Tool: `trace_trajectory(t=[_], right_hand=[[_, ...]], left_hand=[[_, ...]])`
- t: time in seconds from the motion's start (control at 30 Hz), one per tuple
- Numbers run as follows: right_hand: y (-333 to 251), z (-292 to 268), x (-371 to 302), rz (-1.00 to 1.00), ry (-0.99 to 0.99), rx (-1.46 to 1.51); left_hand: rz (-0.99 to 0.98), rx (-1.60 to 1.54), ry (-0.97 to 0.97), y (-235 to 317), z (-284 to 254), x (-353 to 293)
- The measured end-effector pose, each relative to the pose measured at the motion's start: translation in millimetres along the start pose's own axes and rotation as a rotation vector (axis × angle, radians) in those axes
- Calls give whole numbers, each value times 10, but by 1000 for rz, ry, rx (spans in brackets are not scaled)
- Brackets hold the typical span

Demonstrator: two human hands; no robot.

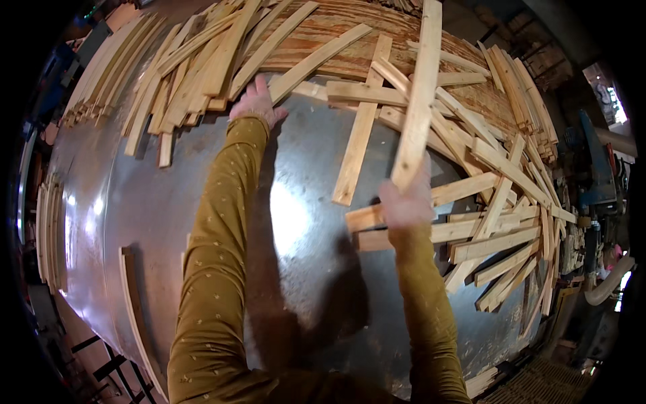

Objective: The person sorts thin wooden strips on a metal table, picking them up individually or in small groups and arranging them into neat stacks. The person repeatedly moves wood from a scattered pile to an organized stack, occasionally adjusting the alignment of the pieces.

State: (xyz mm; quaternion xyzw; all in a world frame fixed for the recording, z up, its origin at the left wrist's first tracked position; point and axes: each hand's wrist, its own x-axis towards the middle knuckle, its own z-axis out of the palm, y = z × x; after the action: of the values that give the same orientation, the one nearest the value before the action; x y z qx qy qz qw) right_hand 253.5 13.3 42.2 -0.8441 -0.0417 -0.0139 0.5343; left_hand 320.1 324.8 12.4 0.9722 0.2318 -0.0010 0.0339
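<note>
Sleeves (pixel 219 236) cross the table (pixel 148 195) — right hand (pixel 408 200) gripping a board (pixel 422 87) endwise, likely to clear the pile (pixel 509 170) — left hand (pixel 257 103) splayed toward the table's back.

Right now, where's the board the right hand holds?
Right of centre in the head view, the board runs from the right hand up across jumbled strips.

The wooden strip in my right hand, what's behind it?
Behind the wooden strip, crossed strips show on both sides, with a brown wood-grain board farther back. Whatever lies directly behind the strip and your right hand is covered.
</note>
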Motion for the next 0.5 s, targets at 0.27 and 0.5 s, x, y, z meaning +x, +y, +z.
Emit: trace_trajectory(t=[0.27, 0.5], right_hand=[[-26, 1081, 599, 407, -49, -691], [284, -147, -754, 320, -389, 192]], left_hand=[[-167, -1451, -634, -7, 199, -884], [-325, -2766, -973, -263, 124, -3014]])
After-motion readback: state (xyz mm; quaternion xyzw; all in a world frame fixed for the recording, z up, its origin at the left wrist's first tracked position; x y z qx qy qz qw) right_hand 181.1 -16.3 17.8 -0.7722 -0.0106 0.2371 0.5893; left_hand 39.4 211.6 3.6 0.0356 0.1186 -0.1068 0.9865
